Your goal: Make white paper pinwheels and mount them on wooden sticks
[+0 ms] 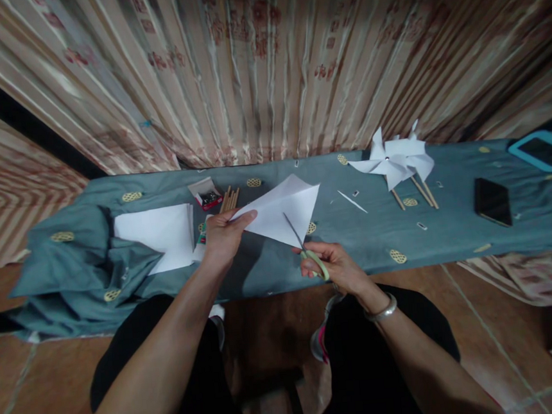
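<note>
So the white sheet [276, 208] is up mid-frame, off the cloth. Left hand [223, 237] has its near corner pinched, thumb on top, probably to keep it steady for the blades. Right hand [333, 265] is curled round the green-handled scissors [318, 266], coming in at the lower edge. Paper stack [155, 230] at center left and sticks [229, 199] by the left hand look parked within easy reach; finished pinwheels [392, 161] sit upper right, seemingly out of the way. Can't see the left fingers under the paper, or the second blade. Blue-framed tablet [522, 148] runs off the right edge.
</note>
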Demonstrator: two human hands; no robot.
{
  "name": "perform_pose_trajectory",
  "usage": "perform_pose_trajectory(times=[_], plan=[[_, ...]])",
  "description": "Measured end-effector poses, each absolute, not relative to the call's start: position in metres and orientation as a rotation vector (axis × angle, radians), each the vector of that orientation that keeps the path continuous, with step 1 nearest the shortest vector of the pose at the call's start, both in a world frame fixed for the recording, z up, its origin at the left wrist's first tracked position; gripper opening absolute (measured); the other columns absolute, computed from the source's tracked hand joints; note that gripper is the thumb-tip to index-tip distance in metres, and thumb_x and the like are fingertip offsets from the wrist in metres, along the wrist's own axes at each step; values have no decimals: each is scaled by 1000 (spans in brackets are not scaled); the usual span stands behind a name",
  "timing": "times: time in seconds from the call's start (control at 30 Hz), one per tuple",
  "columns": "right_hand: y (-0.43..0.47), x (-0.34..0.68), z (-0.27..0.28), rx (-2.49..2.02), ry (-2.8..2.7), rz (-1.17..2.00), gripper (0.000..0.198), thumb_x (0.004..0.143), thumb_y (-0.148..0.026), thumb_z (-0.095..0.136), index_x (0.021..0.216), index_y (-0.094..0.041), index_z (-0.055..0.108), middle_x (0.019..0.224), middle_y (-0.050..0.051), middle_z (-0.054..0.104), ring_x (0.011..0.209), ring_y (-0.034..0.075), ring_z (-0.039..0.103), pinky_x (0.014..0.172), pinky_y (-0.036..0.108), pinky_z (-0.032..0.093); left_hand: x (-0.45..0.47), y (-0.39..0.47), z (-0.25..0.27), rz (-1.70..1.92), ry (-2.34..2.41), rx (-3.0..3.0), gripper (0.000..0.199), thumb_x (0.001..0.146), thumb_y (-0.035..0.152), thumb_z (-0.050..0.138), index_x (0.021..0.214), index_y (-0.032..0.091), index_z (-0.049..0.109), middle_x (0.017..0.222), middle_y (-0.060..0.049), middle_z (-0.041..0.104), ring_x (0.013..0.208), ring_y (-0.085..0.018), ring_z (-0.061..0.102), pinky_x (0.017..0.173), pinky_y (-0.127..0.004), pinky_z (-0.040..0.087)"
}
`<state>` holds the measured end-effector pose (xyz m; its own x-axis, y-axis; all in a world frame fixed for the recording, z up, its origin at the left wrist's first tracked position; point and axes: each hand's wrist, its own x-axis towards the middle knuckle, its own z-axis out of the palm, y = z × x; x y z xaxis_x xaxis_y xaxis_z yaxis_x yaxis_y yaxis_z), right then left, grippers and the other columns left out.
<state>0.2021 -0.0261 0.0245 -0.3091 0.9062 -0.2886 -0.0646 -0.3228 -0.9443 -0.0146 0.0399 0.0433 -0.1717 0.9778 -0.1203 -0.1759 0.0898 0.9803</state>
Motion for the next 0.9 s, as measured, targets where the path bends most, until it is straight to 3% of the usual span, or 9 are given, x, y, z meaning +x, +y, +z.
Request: perform_pose_trajectory(times=[0.23,0.5,0.9], plan=[[-26,203,28,-1184,-1235,1707,45,66,-54,80,86,-16,69,64,-1,65,53,8,54,51,21,44,-12,37,44,1300,1292,927,30,56,35,84,78,16,78,69,-2,73,61,-19,64,62,-31,50],[-26,203,29,-1202,-1231,1724,50,65,-54,81,93,-18,60,63,-3,63,56,9,58,55,22,48,-12,39,40,1312,1270,917,31,54,35,85,77,16,78,70,-3,74,62,-18,64,64,-31,50],[-27,201,31,-1187,-1215,1720,47,66,-54,81,89,-19,59,61,-3,64,53,9,57,52,21,46,-11,37,42,1278,1270,885,30,56,36,84,77,16,77,71,-4,73,62,-19,63,61,-31,50]])
